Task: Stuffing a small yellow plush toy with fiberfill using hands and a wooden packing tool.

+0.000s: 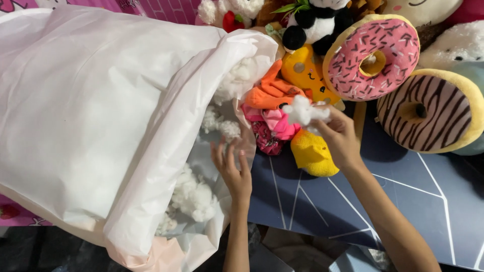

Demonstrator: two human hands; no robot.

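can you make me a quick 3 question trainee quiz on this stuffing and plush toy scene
1. True or false: the right hand holds a tuft of white stuffing.
2. What does the left hand rest at? A) pink donut plush B) open mouth of the white bag C) panda plush
3. What colour is the frosting on the donut plush nearest the panda plush?

Key
1. True
2. B, the white bag
3. Pink, with sprinkles

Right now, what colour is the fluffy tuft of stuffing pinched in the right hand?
White; the fluffy tuft of stuffing in the right hand shows best in the head view.
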